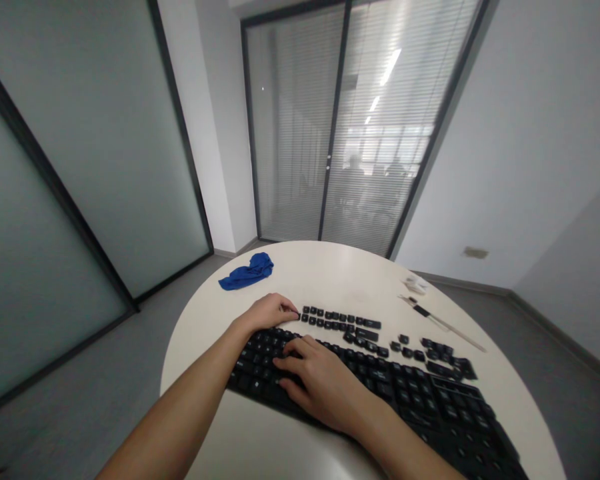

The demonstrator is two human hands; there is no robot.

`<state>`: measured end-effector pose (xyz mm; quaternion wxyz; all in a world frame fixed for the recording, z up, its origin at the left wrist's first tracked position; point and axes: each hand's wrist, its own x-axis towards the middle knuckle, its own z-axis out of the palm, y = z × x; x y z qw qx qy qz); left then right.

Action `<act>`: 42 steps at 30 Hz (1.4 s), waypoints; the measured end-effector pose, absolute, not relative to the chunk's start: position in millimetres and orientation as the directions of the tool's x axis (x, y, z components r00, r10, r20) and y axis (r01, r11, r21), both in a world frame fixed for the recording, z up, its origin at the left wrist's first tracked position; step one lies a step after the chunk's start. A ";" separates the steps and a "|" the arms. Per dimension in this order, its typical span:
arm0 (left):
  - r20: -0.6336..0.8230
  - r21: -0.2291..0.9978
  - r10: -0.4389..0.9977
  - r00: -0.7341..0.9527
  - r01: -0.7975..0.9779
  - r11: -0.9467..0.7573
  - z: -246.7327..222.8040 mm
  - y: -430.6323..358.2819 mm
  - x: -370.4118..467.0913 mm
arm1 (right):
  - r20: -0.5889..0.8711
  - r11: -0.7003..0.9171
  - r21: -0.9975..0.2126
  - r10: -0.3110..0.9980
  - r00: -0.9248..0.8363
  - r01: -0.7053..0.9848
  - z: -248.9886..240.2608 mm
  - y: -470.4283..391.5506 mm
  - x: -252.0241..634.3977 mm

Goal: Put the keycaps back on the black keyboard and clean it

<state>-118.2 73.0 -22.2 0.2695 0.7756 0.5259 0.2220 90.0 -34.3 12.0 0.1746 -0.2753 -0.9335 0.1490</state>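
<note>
A black keyboard (260, 363) lies slantwise across the round table. Several loose black keycaps (335, 325) stand in two rows just behind it. My left hand (273, 310) reaches past the keyboard's far left edge, its thumb and fingertips pinched on a small dark keycap at the left end of the nearer row; most of that keycap is hidden. Over the left part of the keyboard rests my right hand (323, 380), with fingers apart and the tips on the keys. At the keyboard's right end, some key places lack their caps.
A crumpled blue cloth (247, 272) lies at the table's far left. More loose keycaps (437, 350) are grouped behind the keyboard's right half. A thin brush-like tool (443, 322) and a small whitish item (416, 285) lie near the right rim of the white table (325, 270).
</note>
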 end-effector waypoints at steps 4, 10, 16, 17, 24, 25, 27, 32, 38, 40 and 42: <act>0.102 0.658 0.951 0.292 0.697 -0.285 -19.8 67.9 -119.6 | 0.302 0.751 -0.462 0.634 -0.712 0.473 10.6 -30.8 92.9; 0.171 0.786 0.912 0.373 0.507 -0.354 -2.1 49.8 -117.0 | 0.479 0.677 -0.444 0.733 -0.483 0.587 8.1 -17.1 101.2; 0.153 0.816 0.858 0.490 0.427 -0.390 8.6 37.5 -108.0 | 0.532 0.678 -0.435 0.725 -0.438 0.593 5.9 -11.0 104.8; 0.151 0.815 0.851 0.503 0.424 -0.395 8.6 36.9 -107.2 | 0.533 0.683 -0.435 0.721 -0.443 0.587 5.4 -11.1 104.2; 0.155 0.806 0.828 0.539 0.415 -0.422 5.9 36.0 -106.7 | 0.543 0.693 -0.404 0.707 -0.453 0.597 3.4 -9.1 102.3; 0.151 0.800 0.825 0.545 0.422 -0.425 6.4 36.0 -107.0 | 0.535 0.688 -0.402 0.712 -0.455 0.604 3.5 -8.9 102.4; 0.148 0.793 0.816 0.559 0.426 -0.436 8.1 36.2 -108.3 | 0.516 0.676 -0.403 0.725 -0.457 0.618 4.3 -9.7 102.1; 0.170 0.799 0.856 0.488 0.441 -0.410 8.5 42.2 -122.1 | 0.399 0.644 -0.495 0.765 -0.507 0.583 9.6 -21.4 97.7; 0.027 0.698 0.929 0.370 0.658 -0.283 -4.9 51.9 -145.2 | 0.308 0.695 -0.546 0.685 -0.660 0.468 9.4 -38.7 88.0; 0.006 0.701 0.923 0.384 0.657 -0.278 -7.1 53.0 -149.3 | 0.299 0.703 -0.539 0.674 -0.675 0.464 6.5 -39.5 85.7; 0.000 0.706 0.921 0.391 0.652 -0.277 -7.7 53.3 -151.1 | 0.301 0.705 -0.536 0.673 -0.675 0.464 2.9 -38.3 84.4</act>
